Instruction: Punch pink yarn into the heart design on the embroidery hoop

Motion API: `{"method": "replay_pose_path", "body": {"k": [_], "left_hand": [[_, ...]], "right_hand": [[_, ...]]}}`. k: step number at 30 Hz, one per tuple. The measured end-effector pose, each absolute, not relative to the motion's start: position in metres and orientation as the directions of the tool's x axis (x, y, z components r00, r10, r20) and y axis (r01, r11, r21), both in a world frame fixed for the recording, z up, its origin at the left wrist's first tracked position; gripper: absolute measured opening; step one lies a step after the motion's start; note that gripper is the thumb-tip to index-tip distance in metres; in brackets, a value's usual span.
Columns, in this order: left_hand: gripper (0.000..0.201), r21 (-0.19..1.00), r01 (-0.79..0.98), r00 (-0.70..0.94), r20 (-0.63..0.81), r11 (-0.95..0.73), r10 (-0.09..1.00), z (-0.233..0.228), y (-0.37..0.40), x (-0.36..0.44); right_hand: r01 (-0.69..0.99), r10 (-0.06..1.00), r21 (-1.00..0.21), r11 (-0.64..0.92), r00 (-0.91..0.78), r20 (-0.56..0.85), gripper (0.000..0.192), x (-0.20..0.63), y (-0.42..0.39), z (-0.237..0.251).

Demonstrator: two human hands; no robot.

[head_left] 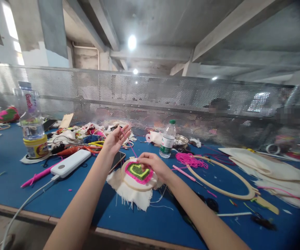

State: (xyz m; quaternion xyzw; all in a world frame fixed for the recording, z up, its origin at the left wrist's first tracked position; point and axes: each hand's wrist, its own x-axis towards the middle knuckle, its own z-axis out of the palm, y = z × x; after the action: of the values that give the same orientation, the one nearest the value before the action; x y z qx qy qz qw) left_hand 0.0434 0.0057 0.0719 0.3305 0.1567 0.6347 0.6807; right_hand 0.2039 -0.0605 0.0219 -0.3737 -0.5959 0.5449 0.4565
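A small embroidery hoop (138,175) with white cloth stretched in it is seen lying on the blue table (14,163), just below the middle of the view. A pink-edged green tufted patch (138,172) fills its centre, and frayed cloth edges (129,196) spill out from the hoop toward 6 and 7 o'clock. The right hand (153,165) is laid on the hoop's rim at 2 o'clock, fingers curled down onto it. The left hand (115,139) is raised at 11 o'clock from the hoop, fingers spread, and a pink thread (131,147) is pinched between fingertips and drawn taut down to the patch. The hoop is judged light and stiff, best gripped at the wooden rim; the cloth is soft and limp, and the thread thin, easily slipped or snapped. A larger empty hoop (225,180) lies at 3 o'clock, a power bank (70,163) at 9 o'clock.
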Motion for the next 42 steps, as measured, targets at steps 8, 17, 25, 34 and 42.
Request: {"method": "replay_pose_path", "body": {"k": [8, 17, 25, 34, 42], "left_hand": [[0.03, 0.524, -0.851, 0.063, 0.035, 0.036, 0.997, 0.046, 0.019, 0.036], [0.021, 0.538, -0.842, 0.004, 0.087, -0.044, 0.996, 0.04, 0.024, 0.043], [0.018, 0.574, -0.814, -0.014, 0.135, -0.09, 0.991, 0.037, 0.027, 0.041], [0.014, 0.598, -0.793, -0.022, 0.165, -0.118, 0.986, 0.034, 0.028, 0.039], [0.015, 0.638, -0.759, -0.011, 0.189, -0.131, 0.982, 0.035, 0.028, 0.039]], "right_hand": [[-0.016, 0.888, -0.998, -0.068, -0.456, -0.053, 0.025, 0.195, -0.061, 0.006], [-0.071, 0.723, -0.963, -0.26, -0.676, -0.145, 0.031, 0.196, -0.056, -0.005], [-0.13, 0.696, -0.942, -0.31, -0.706, -0.131, 0.017, 0.199, -0.055, -0.001], [-0.085, 0.776, -0.958, -0.275, -0.607, -0.169, 0.013, 0.21, -0.053, 0.009], [-0.03, 0.786, -0.965, -0.261, -0.586, -0.195, 0.015, 0.215, -0.048, 0.009]]}}
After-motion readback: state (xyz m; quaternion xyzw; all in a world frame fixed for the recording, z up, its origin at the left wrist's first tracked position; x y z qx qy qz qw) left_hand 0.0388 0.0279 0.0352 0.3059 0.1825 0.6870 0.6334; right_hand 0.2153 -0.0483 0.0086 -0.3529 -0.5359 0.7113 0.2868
